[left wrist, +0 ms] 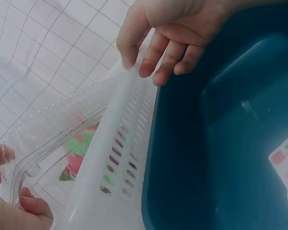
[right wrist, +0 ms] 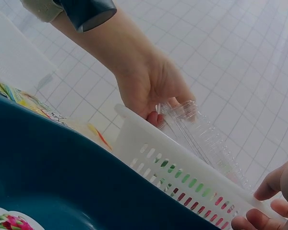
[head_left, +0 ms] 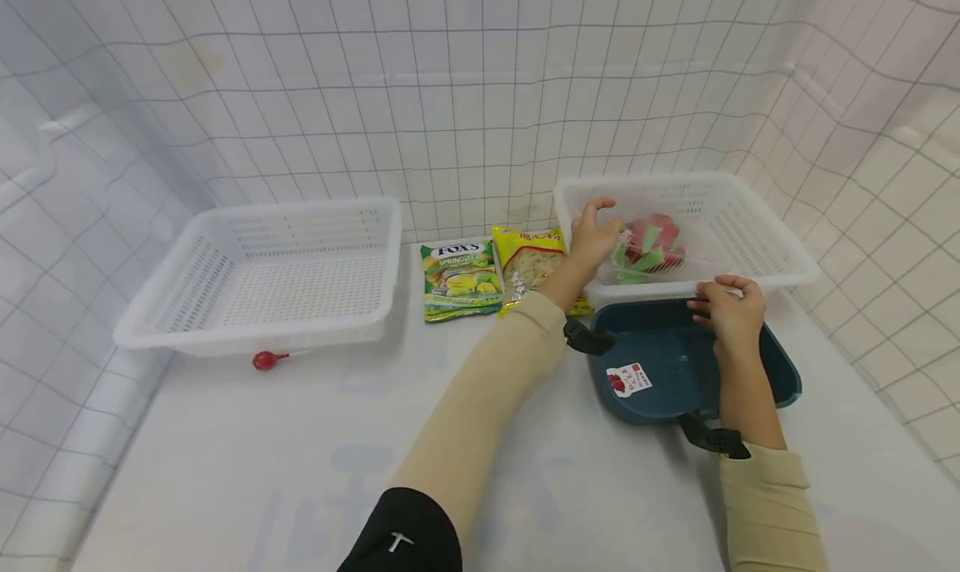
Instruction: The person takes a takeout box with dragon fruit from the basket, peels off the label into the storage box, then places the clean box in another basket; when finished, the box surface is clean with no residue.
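Note:
My left hand (head_left: 596, 234) reaches into the right-hand white basket (head_left: 780, 255). Between thumb and fingers it pinches one end of a clear plastic box (left wrist: 26, 165), which is tilted up near the front wall. Through the plastic shows something red and green (head_left: 652, 243); its exact kind is unclear. At the basket's front rim is my right hand (head_left: 731, 313), its thumb inside and its loosely curled fingers outside, close to the other end of the box. Below that wrist sits a dark teal basin (head_left: 675, 380) with a dragon-fruit label (head_left: 628, 379).
Left of the hands lie a green FOX'S bag (head_left: 461, 280) and a yellow packet (head_left: 528, 263), partly behind the left forearm. A second white basket (head_left: 300, 338) stands further left, with a small red lollipop-like item (head_left: 265, 360) before it. Grid-patterned fabric walls (head_left: 465, 97) surround the table.

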`<action>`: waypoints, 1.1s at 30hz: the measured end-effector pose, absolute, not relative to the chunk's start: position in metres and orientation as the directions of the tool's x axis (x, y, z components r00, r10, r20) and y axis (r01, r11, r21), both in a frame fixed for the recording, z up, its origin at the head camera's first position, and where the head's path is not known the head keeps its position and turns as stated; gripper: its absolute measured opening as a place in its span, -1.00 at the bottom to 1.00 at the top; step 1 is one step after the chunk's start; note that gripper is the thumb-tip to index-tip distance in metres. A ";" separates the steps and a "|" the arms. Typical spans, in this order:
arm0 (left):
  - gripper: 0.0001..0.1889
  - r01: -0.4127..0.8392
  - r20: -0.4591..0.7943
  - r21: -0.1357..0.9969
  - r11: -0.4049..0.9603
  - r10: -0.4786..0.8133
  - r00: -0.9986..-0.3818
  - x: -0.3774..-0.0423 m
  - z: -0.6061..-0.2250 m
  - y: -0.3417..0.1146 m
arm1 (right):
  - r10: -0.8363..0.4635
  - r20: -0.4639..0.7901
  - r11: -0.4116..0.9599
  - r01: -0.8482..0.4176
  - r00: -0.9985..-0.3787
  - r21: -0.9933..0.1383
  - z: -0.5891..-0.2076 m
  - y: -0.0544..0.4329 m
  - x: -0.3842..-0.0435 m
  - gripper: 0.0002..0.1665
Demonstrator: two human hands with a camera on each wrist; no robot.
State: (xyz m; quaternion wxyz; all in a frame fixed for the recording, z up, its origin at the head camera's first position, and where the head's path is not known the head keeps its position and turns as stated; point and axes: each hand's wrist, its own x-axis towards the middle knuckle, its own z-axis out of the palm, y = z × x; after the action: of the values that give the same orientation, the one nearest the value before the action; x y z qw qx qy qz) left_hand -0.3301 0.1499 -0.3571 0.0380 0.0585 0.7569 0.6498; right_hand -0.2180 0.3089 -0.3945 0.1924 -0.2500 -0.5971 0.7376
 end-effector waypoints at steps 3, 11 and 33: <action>-0.55 0.019 -0.004 0.991 0.133 0.176 -0.984 -0.331 -0.355 0.149 | 0.588 -0.132 -0.202 0.013 -0.798 -0.979 -0.395 0.310 -0.217 -0.72; -0.51 -0.023 -0.073 0.971 0.237 0.203 -0.976 -0.334 -0.355 0.153 | 0.584 -0.112 -0.187 0.002 -0.804 -0.982 -0.396 0.309 -0.218 -0.72; -0.21 -0.069 -0.161 0.956 0.286 0.312 -0.936 -0.328 -0.356 0.149 | 0.576 -0.116 -0.184 0.009 -0.809 -0.983 -0.396 0.309 -0.216 -0.72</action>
State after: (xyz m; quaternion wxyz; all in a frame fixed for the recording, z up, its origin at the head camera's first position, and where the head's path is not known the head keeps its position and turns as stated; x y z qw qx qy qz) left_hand -0.3282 0.1488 -0.3562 0.1607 0.0774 0.7857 0.5923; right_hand -0.2160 0.3092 -0.3960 0.1939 -0.2405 -0.6085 0.7309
